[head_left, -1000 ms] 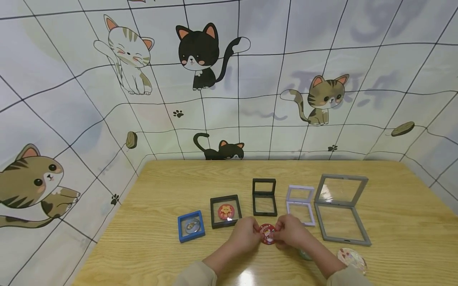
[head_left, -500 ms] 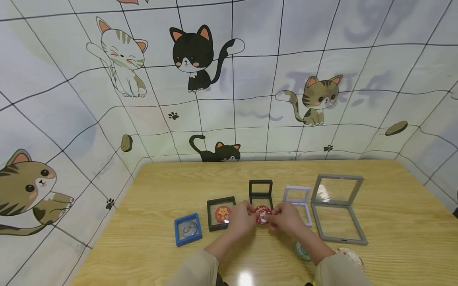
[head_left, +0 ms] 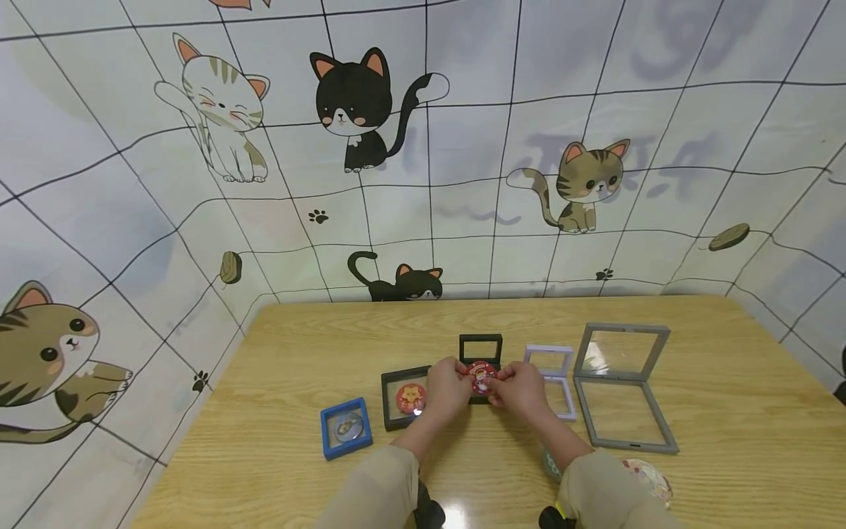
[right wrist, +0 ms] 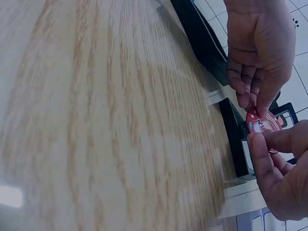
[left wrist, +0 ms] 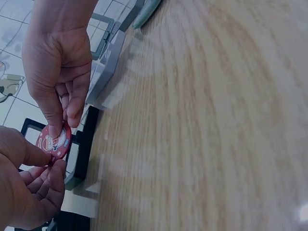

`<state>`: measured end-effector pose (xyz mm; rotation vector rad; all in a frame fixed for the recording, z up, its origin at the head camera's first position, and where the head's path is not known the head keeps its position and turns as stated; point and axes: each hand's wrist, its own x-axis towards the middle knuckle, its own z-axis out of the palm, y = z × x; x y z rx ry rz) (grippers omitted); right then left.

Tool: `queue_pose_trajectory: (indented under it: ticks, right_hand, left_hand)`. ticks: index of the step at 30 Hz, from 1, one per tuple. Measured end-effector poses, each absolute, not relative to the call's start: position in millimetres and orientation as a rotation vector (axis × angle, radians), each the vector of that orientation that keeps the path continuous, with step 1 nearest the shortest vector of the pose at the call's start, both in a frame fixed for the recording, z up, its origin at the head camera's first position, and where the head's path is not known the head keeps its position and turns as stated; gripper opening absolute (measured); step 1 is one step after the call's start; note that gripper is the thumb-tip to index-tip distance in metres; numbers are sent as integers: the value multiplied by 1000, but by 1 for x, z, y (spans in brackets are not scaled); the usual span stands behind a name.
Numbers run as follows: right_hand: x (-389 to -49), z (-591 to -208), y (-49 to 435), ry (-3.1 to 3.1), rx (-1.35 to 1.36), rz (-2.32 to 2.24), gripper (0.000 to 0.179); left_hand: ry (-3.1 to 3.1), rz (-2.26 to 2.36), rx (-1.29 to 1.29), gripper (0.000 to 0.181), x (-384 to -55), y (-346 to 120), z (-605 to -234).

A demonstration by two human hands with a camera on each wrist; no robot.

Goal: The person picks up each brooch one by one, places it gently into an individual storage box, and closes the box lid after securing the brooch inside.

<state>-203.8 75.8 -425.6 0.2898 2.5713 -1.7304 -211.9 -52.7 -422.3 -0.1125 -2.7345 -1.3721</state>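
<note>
A round red badge [head_left: 481,376] with a cartoon figure on it is held by its edges between both hands. My left hand [head_left: 448,389] pinches its left side, and my right hand [head_left: 524,388] pinches the right side with thumb and fingers. Both grips show close up in the left wrist view, where the badge [left wrist: 54,140] is tilted in front of the small black hinged frame [left wrist: 87,137]. In the head view that small black frame [head_left: 480,338] stands with its lid raised, and the badge and fingers cover most of its lower half.
Left of the hands lie a larger black frame [head_left: 388,411] around a red-and-yellow badge [head_left: 410,398] and a blue frame [head_left: 325,435]. Rightward stand an open lavender frame [head_left: 568,400] and an open grey frame [head_left: 661,419]. A green disc [head_left: 551,464] and a cream disc [head_left: 651,479] lie partly behind the right arm.
Both hands have carried the red badge away from the body, from the bare table to over the small black frame. The head view has shifted slightly. The other frames stay put.
</note>
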Motion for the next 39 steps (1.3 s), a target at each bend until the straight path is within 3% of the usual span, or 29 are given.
queue_pose_trajectory:
  ticks: [33,39]
  right_hand:
    - [-211,-434,74,2599,269,-1712,17]
    - [-211,-436,75,2642,229,-1686,16]
  left_hand:
    - [-2921,-1041,-213,35,-226,-47,-425]
    - [-2940,-1002,-242,31,-227,-48,-425]
